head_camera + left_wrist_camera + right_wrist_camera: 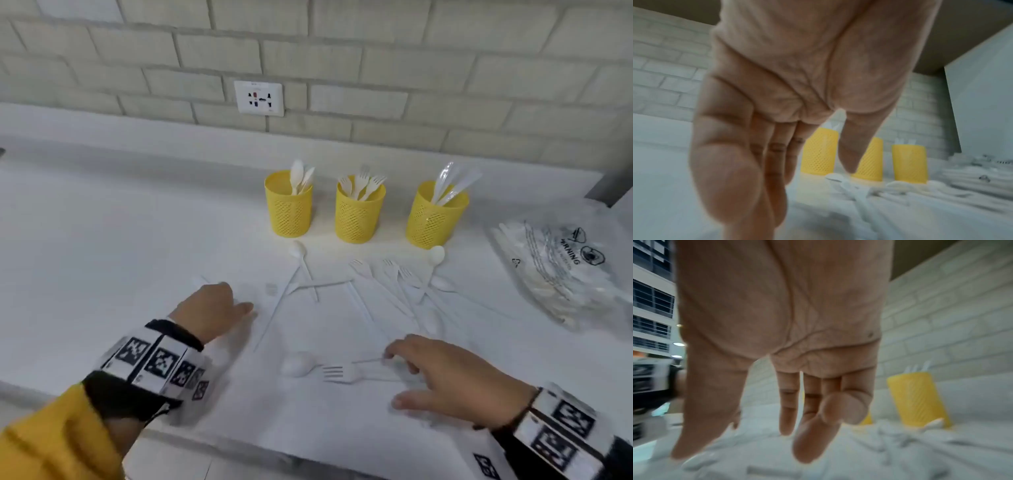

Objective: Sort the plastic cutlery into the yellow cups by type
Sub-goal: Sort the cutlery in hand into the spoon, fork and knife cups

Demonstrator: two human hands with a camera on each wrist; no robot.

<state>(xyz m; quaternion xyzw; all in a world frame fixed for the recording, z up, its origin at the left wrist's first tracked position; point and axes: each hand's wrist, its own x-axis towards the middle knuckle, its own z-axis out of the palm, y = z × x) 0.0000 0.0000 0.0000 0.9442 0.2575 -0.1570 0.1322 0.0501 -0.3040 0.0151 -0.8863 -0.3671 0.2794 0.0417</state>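
From the head view you see the whole white counter [102, 240]: three yellow cups in a row at the far side, the left cup [288, 205] with spoons, the middle cup [359, 210] with forks, the right cup [435, 216] with clear knives. Loose cutlery [394, 291] lies scattered nearer you, and a plastic bag [565, 270] sits at the right. Your left hand [209, 311] hovers flat over the counter; your right hand [455, 380] is spread above a fork [342, 373] and a spoon [298, 365].

The left wrist view shows your palm [787, 73], fingers straight and relaxed, holding nothing; it is blurred.

The right wrist view shows your right hand's fingers [809, 426] hanging loosely apart, gripping nothing, plus a window [651, 305] at the left that the other views miss.
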